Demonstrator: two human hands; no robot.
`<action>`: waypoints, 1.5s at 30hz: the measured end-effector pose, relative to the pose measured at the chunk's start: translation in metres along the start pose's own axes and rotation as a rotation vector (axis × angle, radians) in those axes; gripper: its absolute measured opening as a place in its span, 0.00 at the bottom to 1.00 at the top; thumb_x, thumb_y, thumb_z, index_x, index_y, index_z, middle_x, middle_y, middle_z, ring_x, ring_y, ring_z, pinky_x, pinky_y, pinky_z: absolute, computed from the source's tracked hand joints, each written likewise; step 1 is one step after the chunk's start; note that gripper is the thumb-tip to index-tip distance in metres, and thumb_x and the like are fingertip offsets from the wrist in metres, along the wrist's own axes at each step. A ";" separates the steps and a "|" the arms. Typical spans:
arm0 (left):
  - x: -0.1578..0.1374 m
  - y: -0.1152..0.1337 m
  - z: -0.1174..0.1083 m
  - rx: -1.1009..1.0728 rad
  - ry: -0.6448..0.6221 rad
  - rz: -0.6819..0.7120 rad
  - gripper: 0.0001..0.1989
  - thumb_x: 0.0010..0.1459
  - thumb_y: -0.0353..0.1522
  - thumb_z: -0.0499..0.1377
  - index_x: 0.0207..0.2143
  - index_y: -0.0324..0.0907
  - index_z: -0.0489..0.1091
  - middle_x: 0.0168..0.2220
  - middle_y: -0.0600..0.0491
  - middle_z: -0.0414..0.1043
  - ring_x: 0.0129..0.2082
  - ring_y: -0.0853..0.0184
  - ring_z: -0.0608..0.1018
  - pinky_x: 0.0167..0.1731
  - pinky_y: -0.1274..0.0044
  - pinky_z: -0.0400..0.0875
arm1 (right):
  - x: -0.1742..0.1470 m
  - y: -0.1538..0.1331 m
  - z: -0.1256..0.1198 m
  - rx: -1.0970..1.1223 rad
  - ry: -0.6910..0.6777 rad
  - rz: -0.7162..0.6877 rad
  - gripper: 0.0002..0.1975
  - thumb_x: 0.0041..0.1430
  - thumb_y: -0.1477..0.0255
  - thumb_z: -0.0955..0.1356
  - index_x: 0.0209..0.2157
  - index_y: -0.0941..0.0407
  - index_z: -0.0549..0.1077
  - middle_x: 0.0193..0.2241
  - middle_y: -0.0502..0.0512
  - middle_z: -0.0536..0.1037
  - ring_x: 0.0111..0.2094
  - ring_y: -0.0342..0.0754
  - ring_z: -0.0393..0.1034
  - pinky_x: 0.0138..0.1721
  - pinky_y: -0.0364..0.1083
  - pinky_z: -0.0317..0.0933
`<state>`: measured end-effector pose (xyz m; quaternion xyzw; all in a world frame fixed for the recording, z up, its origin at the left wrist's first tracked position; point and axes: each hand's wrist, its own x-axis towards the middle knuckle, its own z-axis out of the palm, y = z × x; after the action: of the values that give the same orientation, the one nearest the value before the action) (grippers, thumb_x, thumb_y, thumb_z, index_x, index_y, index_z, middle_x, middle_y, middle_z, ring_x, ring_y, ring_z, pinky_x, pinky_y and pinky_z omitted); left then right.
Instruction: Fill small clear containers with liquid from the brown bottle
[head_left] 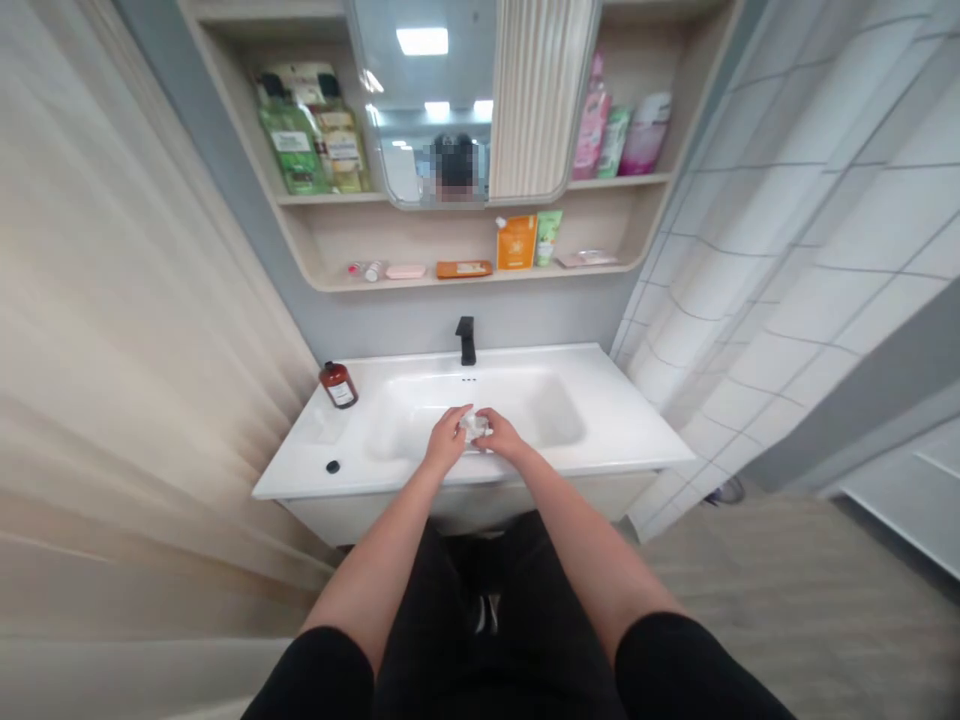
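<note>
Over the front part of the white sink [559, 400], my left hand [448, 437] and my right hand [500, 436] face each other. Between them is a small crumpled whitish thing [474, 428], partly see-through; its kind is too small to make out. Fingers of both hands curl round its sides. Behind the hands, the black faucet [466, 342] stands at the back of the sink, apart from them.
On the counter's left stand a brown bottle [339, 385] and, nearer me, a small round black cap [333, 467]. Bottles, tubes and an orange pouch [516, 243] line the shelves round the mirror [427, 100]. Curtains hang at left and right.
</note>
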<state>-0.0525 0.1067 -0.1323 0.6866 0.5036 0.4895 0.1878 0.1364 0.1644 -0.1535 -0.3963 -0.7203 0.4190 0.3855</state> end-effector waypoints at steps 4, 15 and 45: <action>0.001 0.001 0.000 0.000 -0.011 -0.018 0.24 0.67 0.29 0.61 0.64 0.49 0.76 0.61 0.45 0.77 0.61 0.56 0.80 0.58 0.64 0.80 | 0.000 0.002 0.000 -0.017 -0.001 0.006 0.31 0.41 0.68 0.77 0.51 0.50 0.75 0.45 0.52 0.81 0.44 0.55 0.76 0.51 0.54 0.71; 0.001 -0.007 0.002 0.011 0.003 0.021 0.25 0.67 0.29 0.60 0.65 0.48 0.76 0.62 0.45 0.75 0.63 0.57 0.78 0.62 0.64 0.78 | 0.001 0.005 -0.001 0.010 -0.003 -0.010 0.32 0.41 0.68 0.77 0.52 0.52 0.74 0.48 0.53 0.81 0.45 0.55 0.76 0.52 0.54 0.71; 0.001 -0.010 0.008 -0.149 0.061 -0.078 0.31 0.64 0.28 0.62 0.68 0.47 0.67 0.66 0.42 0.72 0.57 0.57 0.82 0.54 0.62 0.82 | 0.000 0.002 -0.001 0.002 -0.013 -0.004 0.33 0.42 0.68 0.77 0.54 0.52 0.74 0.45 0.52 0.81 0.41 0.53 0.76 0.49 0.53 0.72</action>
<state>-0.0505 0.1137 -0.1428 0.6354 0.4977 0.5385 0.2420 0.1374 0.1650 -0.1548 -0.3916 -0.7232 0.4215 0.3821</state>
